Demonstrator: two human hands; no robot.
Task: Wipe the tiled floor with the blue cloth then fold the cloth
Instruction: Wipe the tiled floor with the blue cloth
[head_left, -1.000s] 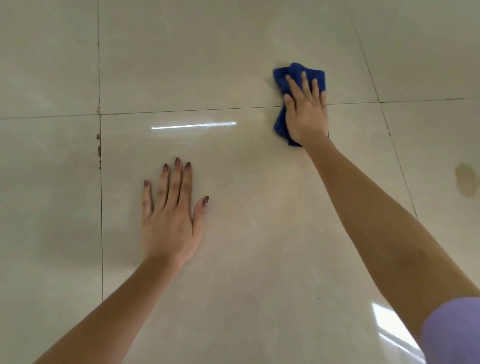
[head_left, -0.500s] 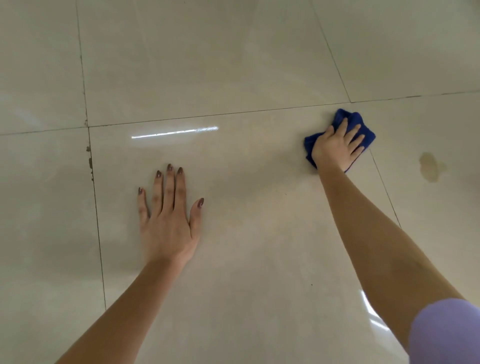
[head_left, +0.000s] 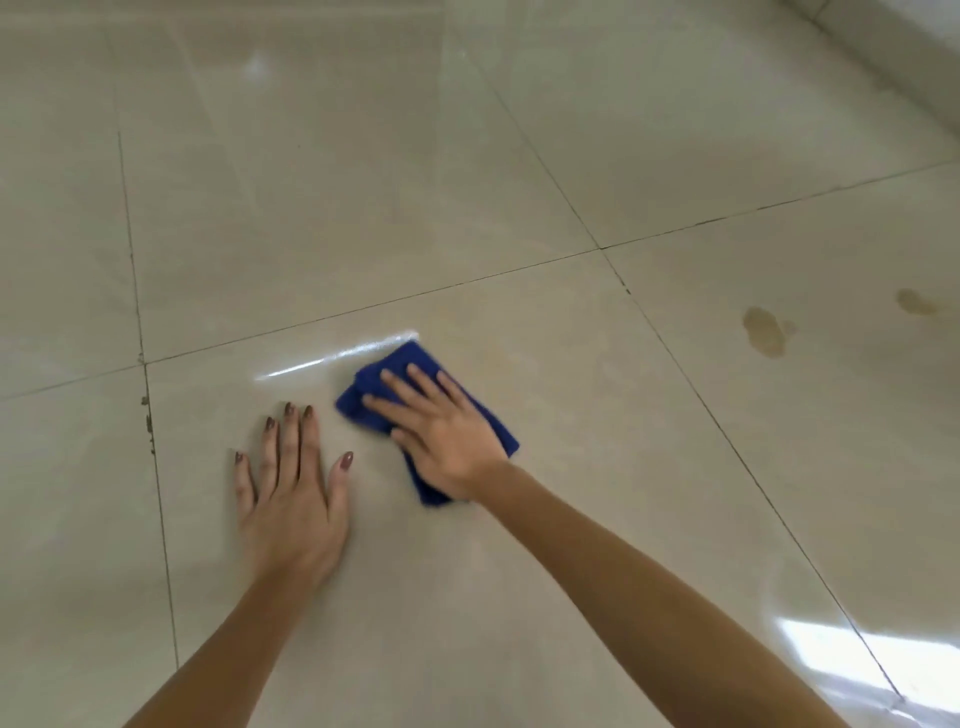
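Observation:
A folded blue cloth (head_left: 404, 364) lies on the glossy beige tiled floor (head_left: 571, 467) near the middle of the view. My right hand (head_left: 441, 431) presses flat on top of it with straight, spread fingers, covering most of the cloth. My left hand (head_left: 291, 493) rests flat on the same tile just to the left of the cloth, fingers straight, holding nothing.
Two brownish stains (head_left: 763, 332) mark the tile to the right. Dark grout lines (head_left: 363, 309) cross the floor. A raised pale edge (head_left: 893, 57) runs along the top right corner. Bright window glare (head_left: 852, 660) sits at the lower right.
My right hand has slid the cloth from the right side of the tile leftward, close to my left hand. The left hand stays planted on the floor.

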